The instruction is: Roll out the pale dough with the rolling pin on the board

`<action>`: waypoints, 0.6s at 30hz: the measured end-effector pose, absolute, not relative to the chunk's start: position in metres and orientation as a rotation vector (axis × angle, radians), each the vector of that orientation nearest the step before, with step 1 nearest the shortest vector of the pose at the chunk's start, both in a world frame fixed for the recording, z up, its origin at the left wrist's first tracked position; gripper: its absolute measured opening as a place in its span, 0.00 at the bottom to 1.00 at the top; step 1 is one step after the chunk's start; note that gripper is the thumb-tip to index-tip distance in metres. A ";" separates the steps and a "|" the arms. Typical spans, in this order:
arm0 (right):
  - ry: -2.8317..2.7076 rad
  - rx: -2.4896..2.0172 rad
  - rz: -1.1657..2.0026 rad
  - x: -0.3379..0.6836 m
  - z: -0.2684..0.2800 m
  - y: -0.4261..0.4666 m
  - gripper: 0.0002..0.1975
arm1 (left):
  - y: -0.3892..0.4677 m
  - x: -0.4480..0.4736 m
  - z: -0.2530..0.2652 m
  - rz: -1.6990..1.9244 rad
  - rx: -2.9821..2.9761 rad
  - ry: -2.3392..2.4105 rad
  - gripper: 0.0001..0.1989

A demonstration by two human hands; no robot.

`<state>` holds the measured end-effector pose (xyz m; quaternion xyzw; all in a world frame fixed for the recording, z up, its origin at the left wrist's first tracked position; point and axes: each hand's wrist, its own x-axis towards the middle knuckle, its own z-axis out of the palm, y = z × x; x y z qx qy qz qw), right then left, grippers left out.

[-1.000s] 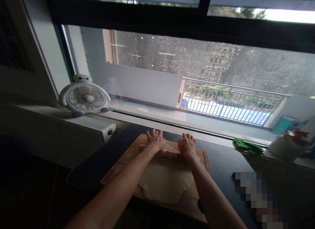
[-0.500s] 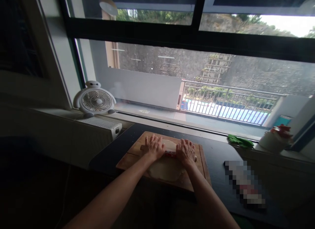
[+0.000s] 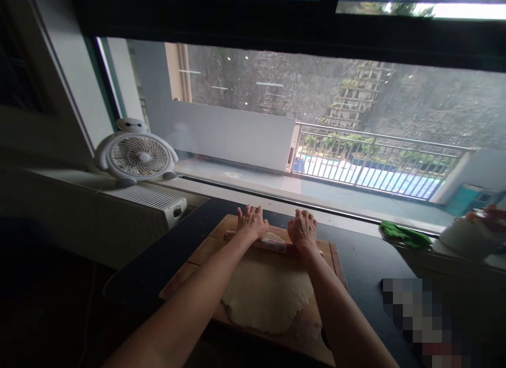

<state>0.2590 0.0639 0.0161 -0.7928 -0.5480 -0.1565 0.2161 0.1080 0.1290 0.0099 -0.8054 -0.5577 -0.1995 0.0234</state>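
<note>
A wooden rolling pin (image 3: 272,245) with a printed red and white label lies across a sheet of pale dough (image 3: 269,294). Under the dough is a wooden cutting board (image 3: 190,268) on a dark table (image 3: 136,270). My left hand (image 3: 253,224) presses its palm on the left part of the pin, fingers spread and reaching beyond it. On the right part rests my right hand (image 3: 303,230), its fingers likewise stretched out past the pin. Most of the dough spreads on my side of the pin, with an uneven near edge; a little shows beyond it.
A white fan (image 3: 138,153) stands on a radiator (image 3: 138,205) at the left. A green cloth (image 3: 405,235) and a white pot (image 3: 464,235) sit by the window at the right. A blurred-out object (image 3: 419,318) lies at the table's right side. A window borders the table's far edge.
Both hands have moved away from me with the rolling pin, towards the board's far edge. Their fingers are more stretched out, and more dough shows on the near side. The view has tilted down.
</note>
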 end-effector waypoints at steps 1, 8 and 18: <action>-1.519 -2.200 -0.431 0.259 0.015 0.063 0.18 | 0.128 0.108 0.010 -0.618 -2.495 -1.722 0.26; -1.462 -2.234 -0.379 0.245 0.013 0.022 0.18 | 0.084 0.090 0.011 -0.636 -2.495 -1.701 0.24; -1.460 -2.182 -0.418 0.220 0.013 -0.027 0.15 | 0.038 0.073 0.002 -0.803 -2.414 -1.623 0.24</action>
